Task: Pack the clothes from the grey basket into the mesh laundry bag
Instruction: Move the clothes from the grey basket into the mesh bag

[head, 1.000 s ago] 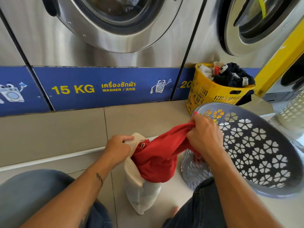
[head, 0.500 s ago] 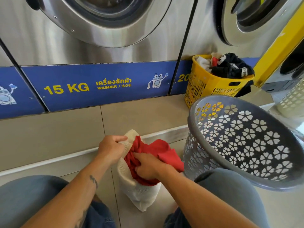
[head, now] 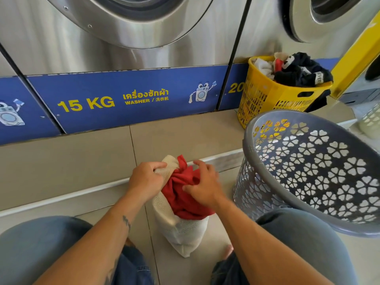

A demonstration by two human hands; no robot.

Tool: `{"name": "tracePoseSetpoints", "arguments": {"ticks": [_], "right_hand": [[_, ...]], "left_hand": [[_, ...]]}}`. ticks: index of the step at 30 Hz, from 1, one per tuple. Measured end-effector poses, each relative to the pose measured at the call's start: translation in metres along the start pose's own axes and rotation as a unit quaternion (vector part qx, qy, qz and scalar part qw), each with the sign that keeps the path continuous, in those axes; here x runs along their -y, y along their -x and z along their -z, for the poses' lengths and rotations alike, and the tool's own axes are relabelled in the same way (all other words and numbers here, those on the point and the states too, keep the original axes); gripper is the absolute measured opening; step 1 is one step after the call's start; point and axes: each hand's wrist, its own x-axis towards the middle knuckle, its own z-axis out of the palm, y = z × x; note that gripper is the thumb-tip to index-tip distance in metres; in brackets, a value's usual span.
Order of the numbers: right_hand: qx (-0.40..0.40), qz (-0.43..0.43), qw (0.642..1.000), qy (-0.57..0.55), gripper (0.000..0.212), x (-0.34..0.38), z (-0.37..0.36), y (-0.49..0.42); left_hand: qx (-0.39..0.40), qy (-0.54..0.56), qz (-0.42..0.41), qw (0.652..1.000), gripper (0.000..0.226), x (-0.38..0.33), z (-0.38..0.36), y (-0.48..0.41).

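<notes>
Grips mesh laundry bag (head: 181, 233) with left hand (head: 145, 179), clutches half-stuffed red garment (head: 183, 200) with right hand (head: 203, 186); grey basket (head: 247, 145) seemingly empty, nearly done.

The mesh laundry bag (head: 181, 229) was cream. The cloth (head: 185, 192) was red. The grey basket (head: 308, 173) had flower-shaped holes. Another basket (head: 265, 95) was yellow.

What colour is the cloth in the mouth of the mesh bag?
The cloth is plain red, seen in the head view.
</notes>
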Motion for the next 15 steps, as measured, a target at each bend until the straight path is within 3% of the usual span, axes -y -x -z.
{"name": "tracePoseSetpoints", "arguments": {"ticks": [4,6,8,11,15], "right_hand": [[0.079,-0.175,0.975,-0.114,0.131,-0.027,-0.009,-0.005],[0.127,-0.199,0.961,-0.145,0.131,-0.036,-0.017,-0.010],[0.120,-0.164,0.969,-0.138,0.111,-0.036,-0.021,-0.013],[0.071,-0.056,0.996,-0.002,0.079,-0.020,-0.020,-0.011],[-0.017,0.136,0.984,0.115,0.048,0.022,-0.013,0.004]], "left_hand": [[0.010,-0.012,-0.008,1.000,0.054,-0.004,-0.004,0.000],[0.013,-0.017,-0.011,1.000,0.054,-0.004,-0.005,-0.001],[0.010,-0.022,-0.011,1.000,0.054,-0.002,-0.005,-0.001],[-0.010,-0.018,0.003,1.000,0.053,0.003,-0.003,-0.002],[-0.033,0.025,0.032,0.999,0.056,0.006,0.000,-0.005]]}}
